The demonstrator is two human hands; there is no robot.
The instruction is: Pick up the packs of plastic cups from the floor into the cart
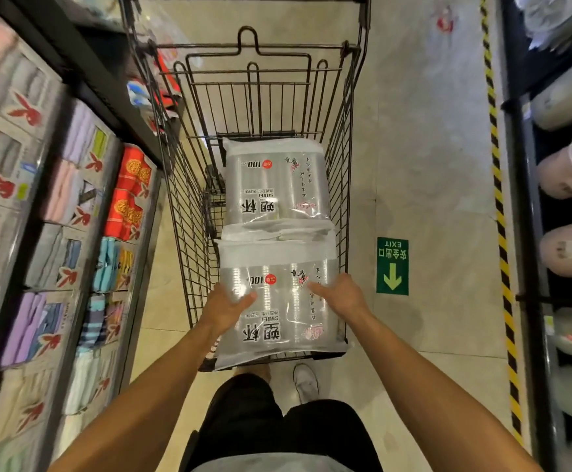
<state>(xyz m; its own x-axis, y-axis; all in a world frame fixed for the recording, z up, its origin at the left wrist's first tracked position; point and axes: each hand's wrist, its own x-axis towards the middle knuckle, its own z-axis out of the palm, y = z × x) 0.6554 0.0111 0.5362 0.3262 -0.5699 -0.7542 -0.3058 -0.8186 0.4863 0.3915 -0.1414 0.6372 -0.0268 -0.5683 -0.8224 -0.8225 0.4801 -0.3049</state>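
A black wire shopping cart (189,199) stands in the aisle straight ahead of me. Inside it lie clear packs of plastic cups with black lettering. One pack (274,182) lies at the far end of the basket. A nearer pack (278,321) rests on top of others at the near end, partly over the cart's rim. My left hand (228,306) holds this nearer pack on its left side, fingers curled over the top. My right hand (340,292) presses flat on its right side.
Shelves of boxed towels and socks (39,216) line the left, close to the cart. Shelves with wrapped cup stacks (570,172) line the right behind a yellow-black floor stripe (500,216). A green exit sticker (392,266) is on the tiled floor. My shoe (305,381) is below the cart.
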